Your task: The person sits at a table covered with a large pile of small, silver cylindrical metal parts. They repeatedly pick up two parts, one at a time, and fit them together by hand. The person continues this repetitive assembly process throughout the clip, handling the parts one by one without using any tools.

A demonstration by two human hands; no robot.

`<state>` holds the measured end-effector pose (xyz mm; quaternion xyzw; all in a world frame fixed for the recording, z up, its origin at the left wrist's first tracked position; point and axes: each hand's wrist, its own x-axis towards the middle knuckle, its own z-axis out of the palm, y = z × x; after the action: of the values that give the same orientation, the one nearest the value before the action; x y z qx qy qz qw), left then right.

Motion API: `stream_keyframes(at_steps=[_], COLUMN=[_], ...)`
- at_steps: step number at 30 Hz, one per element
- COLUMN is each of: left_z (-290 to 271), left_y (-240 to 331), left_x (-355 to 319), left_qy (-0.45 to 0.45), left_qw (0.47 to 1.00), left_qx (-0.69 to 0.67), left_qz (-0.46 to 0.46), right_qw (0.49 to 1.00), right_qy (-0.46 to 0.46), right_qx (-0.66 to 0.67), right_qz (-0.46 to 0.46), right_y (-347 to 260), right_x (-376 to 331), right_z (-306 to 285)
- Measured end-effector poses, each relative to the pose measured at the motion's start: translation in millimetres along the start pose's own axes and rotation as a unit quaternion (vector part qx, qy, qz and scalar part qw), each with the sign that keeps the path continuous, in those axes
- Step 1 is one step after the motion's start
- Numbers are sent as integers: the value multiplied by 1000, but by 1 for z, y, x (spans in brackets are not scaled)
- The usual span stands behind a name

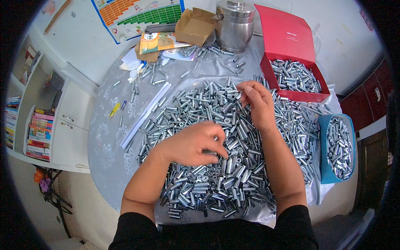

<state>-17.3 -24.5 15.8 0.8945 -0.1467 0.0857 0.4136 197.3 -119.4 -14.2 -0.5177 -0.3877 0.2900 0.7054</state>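
Centrally, both hands work over a heap of metal sleeves [216, 137].
Left hand [192, 143] pinches one sleeve; right hand [257, 104] (fingers curled) nips another; red box [287, 37] at one o'clock.

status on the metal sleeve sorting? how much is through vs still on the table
Done, apparently: the red box and blue bin each hold a good load of sleeves. In hand: the left hand pinches one sleeve over the pile, and the right hand fingers another, small one at the far side. Left: most of it, since the loose pile covers much of the table.
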Motion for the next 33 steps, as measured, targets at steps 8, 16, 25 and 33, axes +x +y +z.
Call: stream_keyframes(at_steps=[8, 16, 25, 33], left_z=[15, 20, 21, 8], left_y=[19, 14, 14, -4], left_x=[5, 8, 8, 6], left_qy=[-36, -18, -28, 177], left_qw=[990, 990, 990, 975], left_qx=[127, 142, 137, -10], left_qz=[-50, -8, -16, -134], right_qw=[1000, 1000, 999, 998], right_qy=[-4, -13, -17, -34], right_qx=[-3, -26, -49, -36], right_qz=[-8, 3, 8, 44], right_y=[-2, 0, 0, -2], right_x=[1, 0, 0, -2], right_z=[1, 1, 2, 1])
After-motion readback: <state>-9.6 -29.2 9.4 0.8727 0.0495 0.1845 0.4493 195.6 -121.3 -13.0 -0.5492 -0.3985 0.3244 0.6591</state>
